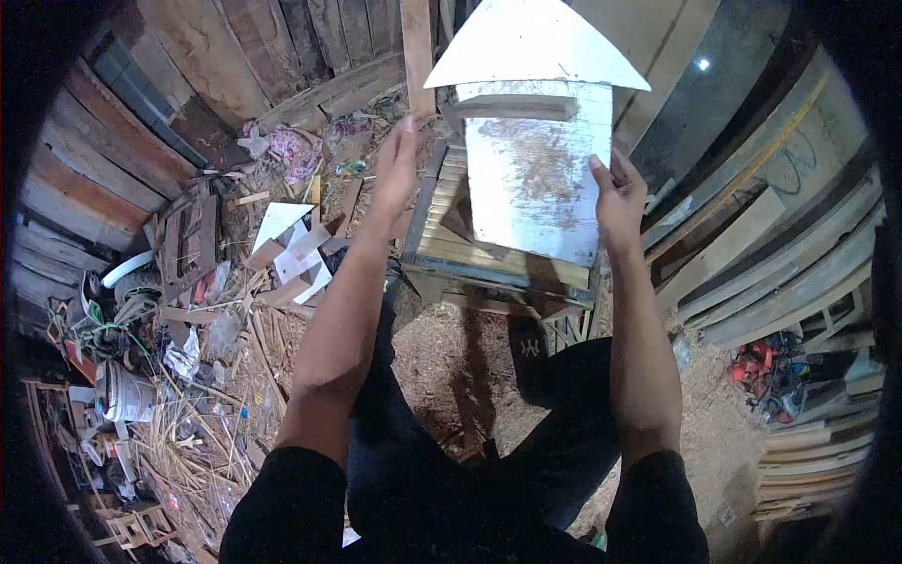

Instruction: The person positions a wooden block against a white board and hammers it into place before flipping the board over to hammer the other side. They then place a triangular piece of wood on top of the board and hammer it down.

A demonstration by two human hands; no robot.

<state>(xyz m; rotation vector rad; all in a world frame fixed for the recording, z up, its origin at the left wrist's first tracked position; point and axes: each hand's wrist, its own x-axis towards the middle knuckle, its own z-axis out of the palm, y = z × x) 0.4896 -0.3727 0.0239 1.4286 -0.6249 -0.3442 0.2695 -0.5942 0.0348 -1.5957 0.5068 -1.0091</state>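
Observation:
A white-faced board (536, 188) with brown scuffs is tilted above a low wooden workbench (437, 249). My right hand (622, 195) grips its right edge, the thumb lying on the face. A white pointed piece (540, 42) with a curved side stands at its top end. A short wooden strip (521, 106) lies across the board just below that piece. My left hand (398, 162) is raised left of the board, apart from it, fingers stretched upward. Its fingertips are at the lower end of an upright wooden slat (417, 56); contact there cannot be made out.
White offcuts (299, 258) lie on the left, among sticks and rubbish. Long planks (752, 254) lean along the right side. A red tool (752, 368) sits on the floor at right. Wood shavings (437, 362) cover the ground between my legs.

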